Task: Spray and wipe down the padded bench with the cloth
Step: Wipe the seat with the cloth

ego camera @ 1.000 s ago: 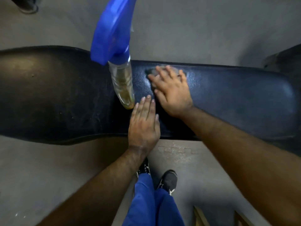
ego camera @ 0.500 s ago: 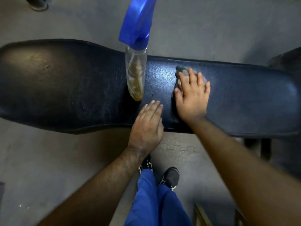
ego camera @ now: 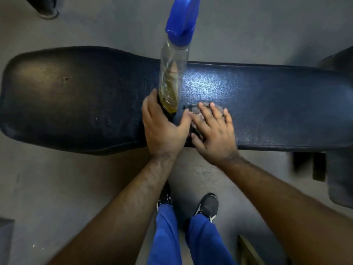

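Note:
A long black padded bench (ego camera: 76,96) runs left to right across the view. A clear spray bottle (ego camera: 172,73) with a blue trigger head and a little yellowish liquid stands upright on it. My left hand (ego camera: 162,129) wraps the bottle's base, fingers on its left side and thumb to its right. Just to the right, my right hand (ego camera: 214,134) lies flat with spread fingers on a small grey cloth (ego camera: 193,109), pressing it onto the bench near the front edge. Most of the cloth is hidden under the hand.
Grey floor (ego camera: 248,25) surrounds the bench. My blue trousers (ego camera: 168,236) and black shoes (ego camera: 208,205) stand just in front of it. Dark equipment (ego camera: 340,178) sits at the right, a wooden piece (ego camera: 246,249) at the bottom right, a dark base (ego camera: 45,8) at the top left.
My left hand has moved forward from the bench's front edge and closed around the bottle's base. My right hand has slid the cloth back toward the front edge, next to the left hand.

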Tool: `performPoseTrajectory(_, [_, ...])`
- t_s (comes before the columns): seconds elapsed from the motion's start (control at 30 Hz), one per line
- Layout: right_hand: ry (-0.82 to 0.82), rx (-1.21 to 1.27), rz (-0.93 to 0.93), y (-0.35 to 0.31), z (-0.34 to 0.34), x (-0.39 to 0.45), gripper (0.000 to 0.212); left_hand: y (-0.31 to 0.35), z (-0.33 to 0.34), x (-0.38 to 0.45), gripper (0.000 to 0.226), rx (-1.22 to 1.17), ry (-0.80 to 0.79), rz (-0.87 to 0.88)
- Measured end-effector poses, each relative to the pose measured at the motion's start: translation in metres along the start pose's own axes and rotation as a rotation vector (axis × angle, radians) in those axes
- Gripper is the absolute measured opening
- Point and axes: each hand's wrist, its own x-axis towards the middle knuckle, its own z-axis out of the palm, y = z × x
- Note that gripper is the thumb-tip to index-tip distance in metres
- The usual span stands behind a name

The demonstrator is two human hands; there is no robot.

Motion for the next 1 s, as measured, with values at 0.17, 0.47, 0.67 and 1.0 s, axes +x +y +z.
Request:
performPoseTrajectory(0.17, [0.047, 0.068, 0.392, -0.033, 0.0, 0.046, 0.068, 0.024, 0.0, 0.048, 0.054, 0.035, -0.059, -0.171])
performPoseTrajectory(0.47, [-0.063, 0.12, 0.206, -0.059, 0.002, 0.108, 0.062, -0.003, -0.064, 0.091, 0.029, 0.066, -0.022, -0.153])
performPoseTrajectory(0.67, [-0.067, 0.058, 0.337, -0.051, 0.002, 0.131, 0.064, -0.011, -0.088, 0.093, 0.024, 0.033, -0.021, -0.198])
performPoseTrajectory(1.0, [-0.046, -0.011, 0.392, -0.053, 0.002, 0.059, 0.071, -0.019, -0.091, 0.064, 0.028, -0.005, -0.105, -0.229])
